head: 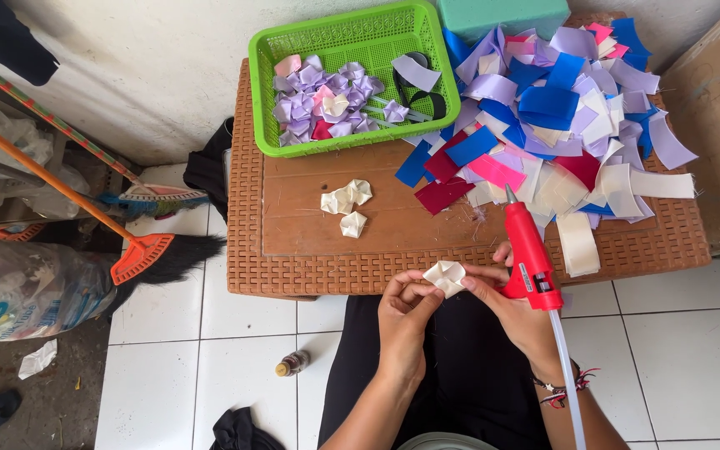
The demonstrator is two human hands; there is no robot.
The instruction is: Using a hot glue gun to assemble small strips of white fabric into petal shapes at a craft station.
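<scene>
My left hand [402,310] pinches a folded cream ribbon petal [445,277] just in front of the brown plastic table [293,271]. My right hand [517,312] also touches the petal with its fingertips while gripping a red glue gun [528,254], whose nozzle points away toward the ribbon pile. Three finished cream petals [346,205] lie on the table's middle. A heap of cut ribbon strips [560,117] in blue, lilac, cream, pink and dark red covers the table's right side.
A green basket [270,50] holding lilac and pink petals and black scissors sits at the table's back left. A teal box [502,15] stands behind the ribbons. Brooms [139,250], plastic bags and a small bottle [292,364] are on the tiled floor to the left.
</scene>
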